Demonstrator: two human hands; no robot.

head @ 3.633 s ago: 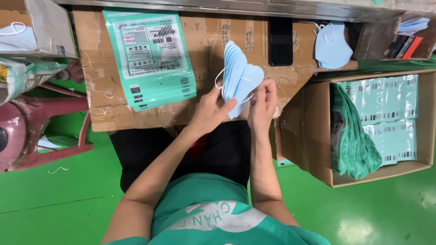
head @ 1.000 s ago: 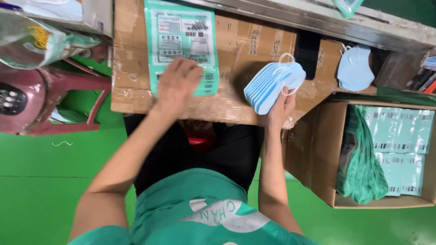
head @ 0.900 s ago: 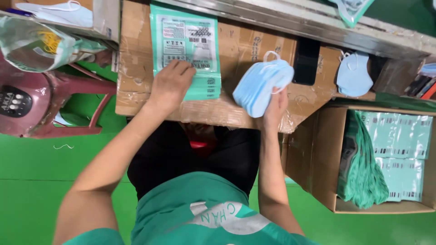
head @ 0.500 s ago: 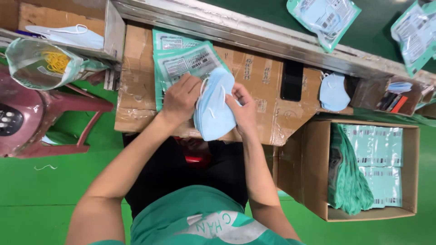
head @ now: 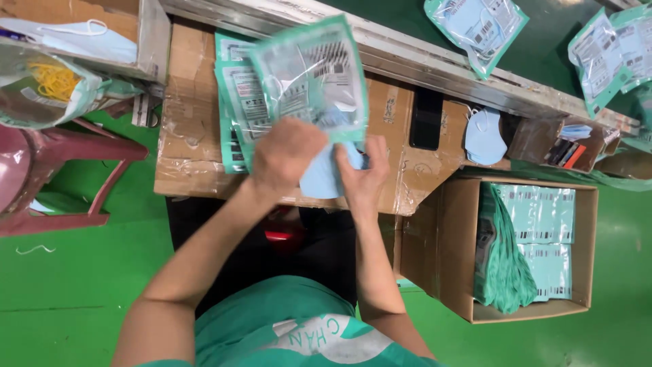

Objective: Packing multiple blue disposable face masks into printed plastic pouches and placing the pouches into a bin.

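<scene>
My left hand (head: 285, 155) grips the lower edge of a clear green-edged pouch (head: 314, 75), held up above the cardboard work surface (head: 193, 146). My right hand (head: 363, 175) holds a stack of light blue face masks (head: 324, 177) whose upper end sits inside the pouch's mouth. Beneath the raised pouch lies a pile of the same empty pouches (head: 234, 95).
A black phone (head: 426, 119) and one loose blue mask (head: 485, 136) lie to the right. A cardboard box (head: 523, 248) of filled pouches stands lower right. Filled pouches (head: 479, 27) lie on the belt behind. A bag with yellow bands (head: 47, 85) and a red stool (head: 54, 177) are left.
My left hand took a pouch off the pile and lifted it. Both hands have brought the mask stack to it, and the stack now enters the pouch's open end.
</scene>
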